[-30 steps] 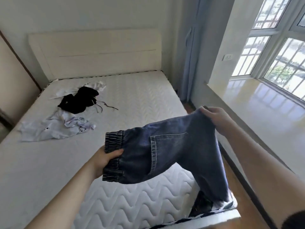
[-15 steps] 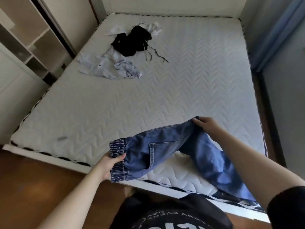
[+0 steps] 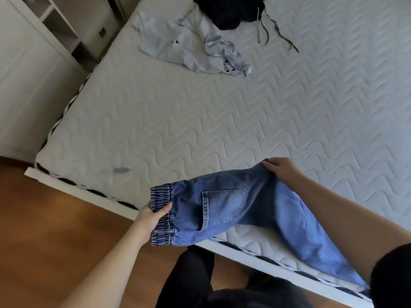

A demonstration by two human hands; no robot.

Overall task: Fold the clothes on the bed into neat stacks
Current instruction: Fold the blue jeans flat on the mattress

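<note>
**Jeans held stretched over the foot of the bed**

Head view: A pair of blue jeans (image 3: 233, 210) hangs in the air above the near edge of the bed (image 3: 200, 130), stretched between two hands. The left hand (image 3: 153, 215) grips the striped elastic waistband, thumb on top and fingers curled beneath. The right hand (image 3: 281, 168) pinches the denim farther along at the seat, fingers curled round the fabric. A back pocket faces up, and the legs droop down past the right forearm toward the bed's edge. Far up the quilted mattress lies a crumpled pale shirt (image 3: 189, 47) with a small paw print, and touching it on its far side a black garment (image 3: 233, 12) with loose drawstrings. Wooden floor (image 3: 55, 218) shows at the left.
</note>
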